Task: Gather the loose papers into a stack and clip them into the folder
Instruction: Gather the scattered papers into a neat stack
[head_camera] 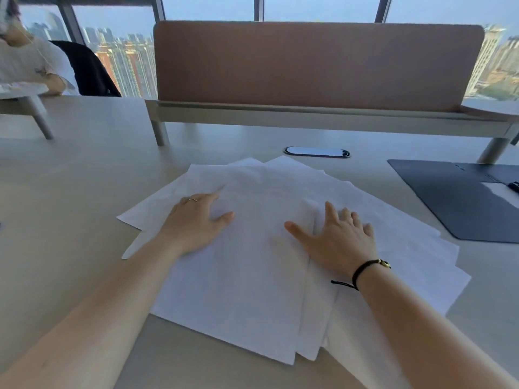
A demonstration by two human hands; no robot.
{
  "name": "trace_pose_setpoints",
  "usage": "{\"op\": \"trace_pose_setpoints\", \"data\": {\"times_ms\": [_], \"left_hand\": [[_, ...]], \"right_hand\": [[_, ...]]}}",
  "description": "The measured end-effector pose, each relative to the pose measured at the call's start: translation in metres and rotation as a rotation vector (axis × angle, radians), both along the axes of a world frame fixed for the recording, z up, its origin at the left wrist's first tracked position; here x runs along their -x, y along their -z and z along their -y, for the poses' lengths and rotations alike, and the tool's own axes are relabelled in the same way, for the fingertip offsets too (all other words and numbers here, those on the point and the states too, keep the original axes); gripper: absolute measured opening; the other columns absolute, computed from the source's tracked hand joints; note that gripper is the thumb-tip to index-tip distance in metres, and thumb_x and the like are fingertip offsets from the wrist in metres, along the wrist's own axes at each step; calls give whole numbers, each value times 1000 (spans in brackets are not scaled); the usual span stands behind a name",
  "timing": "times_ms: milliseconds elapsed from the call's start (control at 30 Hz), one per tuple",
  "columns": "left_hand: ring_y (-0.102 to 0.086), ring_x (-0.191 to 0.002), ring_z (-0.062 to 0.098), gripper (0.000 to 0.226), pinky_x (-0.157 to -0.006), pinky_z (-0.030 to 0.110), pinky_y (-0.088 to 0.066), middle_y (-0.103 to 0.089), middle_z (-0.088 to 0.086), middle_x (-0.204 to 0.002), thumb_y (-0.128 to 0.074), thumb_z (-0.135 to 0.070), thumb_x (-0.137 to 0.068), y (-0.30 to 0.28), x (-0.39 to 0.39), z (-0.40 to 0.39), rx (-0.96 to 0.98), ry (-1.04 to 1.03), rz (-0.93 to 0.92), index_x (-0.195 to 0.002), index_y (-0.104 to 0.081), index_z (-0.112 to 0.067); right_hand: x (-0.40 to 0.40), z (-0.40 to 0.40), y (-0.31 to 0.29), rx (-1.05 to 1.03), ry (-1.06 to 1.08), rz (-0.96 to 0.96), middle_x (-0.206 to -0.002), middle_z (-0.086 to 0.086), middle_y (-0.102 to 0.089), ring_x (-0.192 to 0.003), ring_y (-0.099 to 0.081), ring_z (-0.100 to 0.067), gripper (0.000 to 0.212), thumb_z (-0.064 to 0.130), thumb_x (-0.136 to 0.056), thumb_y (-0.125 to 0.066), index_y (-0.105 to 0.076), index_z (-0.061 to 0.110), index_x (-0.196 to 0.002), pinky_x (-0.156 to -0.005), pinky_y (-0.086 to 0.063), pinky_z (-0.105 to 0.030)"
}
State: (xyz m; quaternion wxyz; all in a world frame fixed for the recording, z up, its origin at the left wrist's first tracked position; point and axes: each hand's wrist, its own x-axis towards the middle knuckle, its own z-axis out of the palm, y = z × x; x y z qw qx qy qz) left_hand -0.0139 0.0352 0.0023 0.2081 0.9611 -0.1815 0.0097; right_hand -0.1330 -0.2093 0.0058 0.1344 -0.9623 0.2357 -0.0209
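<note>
Several loose white papers (252,276) lie fanned out and overlapping on the beige desk (70,192) in front of me. My left hand (196,220) rests flat on the left part of the pile, fingers spread, a ring on one finger. My right hand (339,240) lies flat on the right part, fingers apart, with a black cord bracelet at the wrist. Neither hand grips a sheet. The dark folder (460,203) lies open at the right edge of the desk, apart from the papers, and its clip (514,186) is partly cut off by the frame.
A brown divider panel (309,63) on a raised shelf stands across the back of the desk. A cable port (317,151) sits just behind the papers. Another person (31,66) sits at the far left beside a dark chair.
</note>
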Motion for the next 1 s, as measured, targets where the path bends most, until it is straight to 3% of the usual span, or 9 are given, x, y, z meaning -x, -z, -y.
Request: {"op": "trace_pose_setpoints", "data": {"times_ms": [167, 333, 500, 567, 633, 733, 800, 900, 1000], "left_hand": [[-39, -142, 25, 77, -114, 40, -34, -50, -1, -149, -66, -57, -84, -5, 0, -1, 216, -7, -92, -150, -39, -27], [-55, -122, 15, 83, -96, 27, -40, -56, -4, -129, -87, -36, -72, -17, 7, 1, 396, -3, -155, -144, -45, -31], [-67, -105, 20, 89, -94, 40, -54, -68, 2, -117, -91, -12, -67, -24, 3, -3, 605, -52, -216, -143, -47, -31], [-74, -92, 27, 87, -89, 47, -58, -77, 7, -99, -88, -5, -70, -24, 1, -7, 706, -54, -289, -143, -48, -29], [-76, -84, 31, 75, -85, 47, -60, -79, 9, -88, -86, -4, -72, -26, 0, -9, 776, -56, -317, -136, -57, -29], [-77, -80, 32, 33, -81, 41, -61, -80, 12, -87, -84, -8, -75, -29, -1, -9, 865, -64, -279, -101, -77, -26], [-75, -76, 26, 11, -75, 31, -61, -80, 9, -85, -82, -8, -77, -27, -3, -10, 910, -67, -244, -83, -80, -18], [-73, -71, 15, 9, -68, 22, -59, -80, 6, -86, -77, -7, -83, -24, -5, -10, 972, -77, -201, -81, -79, -15], [-73, -77, 20, 9, -78, 33, -60, -80, 9, -94, -73, -7, -87, -23, -9, -13, 1098, -115, -211, -86, -78, -15]], "right_hand": [[-3, -6, -2, 6, -28, 19, -155, -11, -36, -147, -24, -30, 120, 97, -67, -24, -19, 17, -156, -119, -21, -47], [1, -9, -5, 14, -74, 16, -158, -9, -32, -149, -22, -27, 122, 93, -67, -35, -10, 16, -158, -120, -20, -46], [3, -3, -12, -47, -102, 60, -158, -7, -34, -148, -26, -28, 120, 87, -71, -46, -6, 17, -159, -120, -20, -45], [3, 3, -14, -86, -96, 106, -153, -6, -41, -143, -33, -28, 119, 84, -72, -51, -7, 17, -160, -117, -27, -43], [2, 10, -17, -153, -87, 167, -145, -3, -49, -136, -41, -27, 115, 81, -73, -57, -12, 19, -159, -110, -36, -41], [2, 21, -19, -283, -66, 264, -127, 2, -60, -125, -50, -21, 103, 72, -74, -66, -26, 22, -156, -99, -43, -35], [2, 27, -19, -342, -12, 359, -125, 1, -60, -123, -51, -20, 94, 66, -75, -70, -36, 23, -152, -97, -41, -33], [0, 36, -18, -382, 93, 491, -139, -5, -49, -134, -43, -24, 88, 60, -75, -74, -41, 22, -148, -109, -38, -38], [-1, 41, -21, -551, 184, 533, -151, -6, -38, -142, -36, -23, 96, 56, -76, -77, -33, 21, -153, -114, -35, -41]]}}
